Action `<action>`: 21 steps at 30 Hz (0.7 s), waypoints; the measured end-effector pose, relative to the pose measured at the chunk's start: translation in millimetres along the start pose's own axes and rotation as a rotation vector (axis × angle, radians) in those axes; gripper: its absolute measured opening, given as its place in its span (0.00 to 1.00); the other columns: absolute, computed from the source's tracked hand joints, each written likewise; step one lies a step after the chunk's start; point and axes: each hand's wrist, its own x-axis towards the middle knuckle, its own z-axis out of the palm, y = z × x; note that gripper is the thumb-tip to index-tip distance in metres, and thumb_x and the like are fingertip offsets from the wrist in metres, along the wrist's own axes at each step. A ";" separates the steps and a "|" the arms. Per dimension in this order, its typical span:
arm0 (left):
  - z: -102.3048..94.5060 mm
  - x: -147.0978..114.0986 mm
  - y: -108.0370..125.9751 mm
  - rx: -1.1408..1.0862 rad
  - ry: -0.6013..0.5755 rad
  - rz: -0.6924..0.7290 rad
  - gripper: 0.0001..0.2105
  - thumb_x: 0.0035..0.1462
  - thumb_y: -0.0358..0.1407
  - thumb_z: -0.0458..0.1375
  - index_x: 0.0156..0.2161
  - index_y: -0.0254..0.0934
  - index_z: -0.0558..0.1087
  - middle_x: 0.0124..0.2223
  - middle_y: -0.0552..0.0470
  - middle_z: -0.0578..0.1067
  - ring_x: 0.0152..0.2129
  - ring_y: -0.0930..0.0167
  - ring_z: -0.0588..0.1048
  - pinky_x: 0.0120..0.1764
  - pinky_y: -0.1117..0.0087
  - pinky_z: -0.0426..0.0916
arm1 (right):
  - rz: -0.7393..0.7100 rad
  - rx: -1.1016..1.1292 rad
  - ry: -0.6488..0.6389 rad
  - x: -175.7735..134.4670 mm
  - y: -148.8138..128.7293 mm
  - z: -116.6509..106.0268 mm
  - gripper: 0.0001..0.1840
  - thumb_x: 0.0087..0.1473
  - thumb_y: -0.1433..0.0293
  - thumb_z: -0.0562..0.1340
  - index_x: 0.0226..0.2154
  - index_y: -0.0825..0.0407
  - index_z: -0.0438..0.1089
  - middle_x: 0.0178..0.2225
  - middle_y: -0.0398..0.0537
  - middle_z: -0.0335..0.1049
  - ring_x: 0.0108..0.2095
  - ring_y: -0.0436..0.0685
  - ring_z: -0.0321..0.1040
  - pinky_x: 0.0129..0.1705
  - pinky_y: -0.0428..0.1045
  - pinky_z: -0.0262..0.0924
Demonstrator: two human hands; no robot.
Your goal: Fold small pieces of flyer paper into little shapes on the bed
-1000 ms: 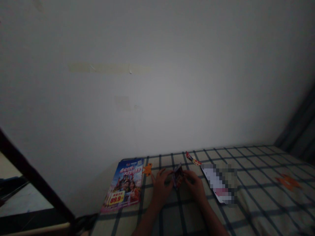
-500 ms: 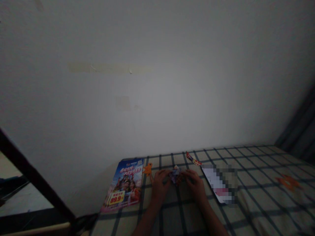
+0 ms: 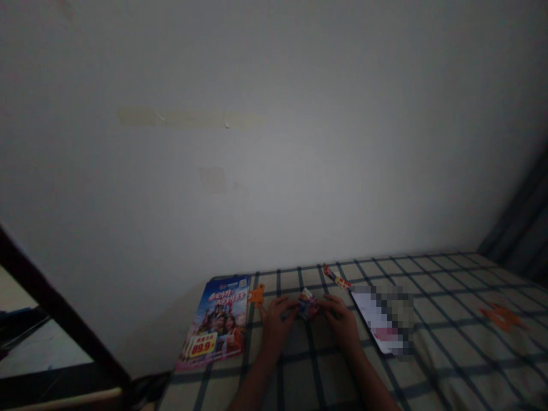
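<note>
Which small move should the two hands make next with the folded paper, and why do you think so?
Perhaps the left hand and right hand should gently press the folded paper flatter: they hold it from opposite sides, and it looks uneven in this dim view.

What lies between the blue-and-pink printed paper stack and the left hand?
In the head view, a small, irregular orange piece lies there on the checked cloth, between the paper stack and the bare left hand.
</note>
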 end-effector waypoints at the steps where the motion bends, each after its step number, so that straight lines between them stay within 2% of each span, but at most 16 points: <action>1: 0.7 0.0 -0.3 -0.004 0.006 0.008 0.08 0.56 0.41 0.62 0.40 0.50 0.82 0.49 0.49 0.81 0.52 0.58 0.74 0.64 0.34 0.33 | 0.006 0.004 -0.004 -0.1 0.3 -0.2 0.12 0.50 0.61 0.64 0.34 0.44 0.81 0.46 0.52 0.76 0.50 0.65 0.72 0.55 0.61 0.67; 5: 1.1 0.6 -0.4 -0.024 0.039 0.014 0.09 0.54 0.41 0.63 0.40 0.47 0.82 0.47 0.48 0.82 0.50 0.57 0.75 0.64 0.34 0.38 | 0.017 0.024 -0.020 -0.3 -0.5 -1.8 0.12 0.50 0.59 0.65 0.34 0.44 0.81 0.46 0.53 0.76 0.51 0.66 0.71 0.55 0.62 0.66; 9: -1.1 1.8 -0.7 -0.035 0.071 0.009 0.11 0.53 0.39 0.63 0.41 0.46 0.82 0.46 0.47 0.82 0.48 0.56 0.77 0.64 0.33 0.38 | 0.004 0.012 -0.015 -0.1 -2.8 -1.1 0.17 0.52 0.52 0.64 0.34 0.46 0.81 0.46 0.55 0.77 0.52 0.67 0.71 0.56 0.63 0.65; 15: -1.3 2.6 -2.7 -0.025 0.076 -0.005 0.10 0.51 0.38 0.63 0.40 0.47 0.82 0.46 0.48 0.82 0.48 0.56 0.76 0.64 0.33 0.38 | 0.037 0.037 -0.029 1.1 -4.0 3.8 0.27 0.50 0.45 0.66 0.40 0.49 0.79 0.41 0.55 0.78 0.41 0.63 0.76 0.48 0.59 0.71; 21: -0.2 2.9 -4.8 -0.015 0.077 -0.010 0.10 0.50 0.40 0.64 0.39 0.47 0.83 0.46 0.47 0.82 0.50 0.56 0.75 0.65 0.36 0.39 | -0.034 -0.052 -0.022 1.4 -5.9 2.8 0.25 0.52 0.43 0.63 0.37 0.45 0.81 0.41 0.53 0.79 0.47 0.65 0.73 0.54 0.61 0.66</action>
